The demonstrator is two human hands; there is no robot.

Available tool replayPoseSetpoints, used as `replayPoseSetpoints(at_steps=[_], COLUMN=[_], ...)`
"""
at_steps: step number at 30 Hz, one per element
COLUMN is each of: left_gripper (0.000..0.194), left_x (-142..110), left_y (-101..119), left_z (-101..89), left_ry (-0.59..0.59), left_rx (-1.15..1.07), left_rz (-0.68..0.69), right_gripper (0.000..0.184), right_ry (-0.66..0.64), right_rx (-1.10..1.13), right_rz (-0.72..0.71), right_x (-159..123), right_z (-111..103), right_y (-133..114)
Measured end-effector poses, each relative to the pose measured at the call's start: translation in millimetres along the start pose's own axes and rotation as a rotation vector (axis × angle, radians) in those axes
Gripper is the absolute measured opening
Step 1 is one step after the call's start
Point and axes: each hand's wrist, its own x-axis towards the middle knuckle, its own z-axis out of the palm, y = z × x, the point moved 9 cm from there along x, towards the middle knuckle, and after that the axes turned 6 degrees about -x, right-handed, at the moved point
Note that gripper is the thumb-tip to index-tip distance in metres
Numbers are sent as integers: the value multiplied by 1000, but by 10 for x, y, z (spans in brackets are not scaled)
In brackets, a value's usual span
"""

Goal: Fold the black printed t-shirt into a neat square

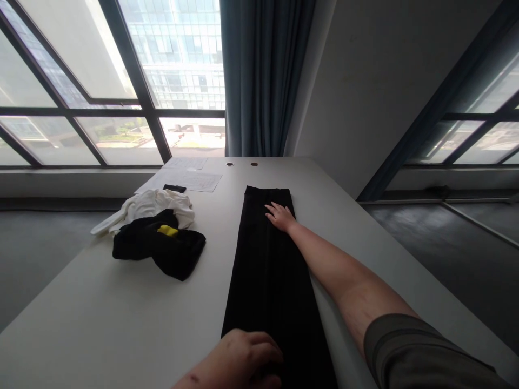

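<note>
A pair of black trousers point(259, 270), folded lengthwise, lies in a long flat strip down the table, with its waistband at the far end. My right hand point(279, 217) rests palm down on the cloth just below the waistband, fingers spread. Close to me, at the bottom of the view, my left hand point(247, 356) is over the left side of the trousers. Its fingers are bent, and a dark gap shows between them and the thumb. No bunched cloth is visible in it, though the fingertips are partly hidden.
On the white table point(101, 324), left of the trousers, lie a crumpled black garment point(141, 237) with a yellow patch point(167, 230) and a white garment point(170, 202). Behind them are a small dark object point(174, 188) and paper sheets point(198, 180). A blue curtain point(263, 81) hangs beyond.
</note>
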Motion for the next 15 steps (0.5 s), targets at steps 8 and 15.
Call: replayPoseSetpoints(at_steps=[8,15], left_gripper=[26,15], left_x=[498,383], left_y=[-431,-571], left_z=[-484,-453], left_ry=[189,220], left_rx=[341,401], left_rz=[-283,-295], right_gripper=[50,48], right_ry=[57,-93], right_rx=[55,228], right_rz=[-242,-498], right_x=[-1247,-3009], right_z=[-76,-253], right_y=[-498,-1209])
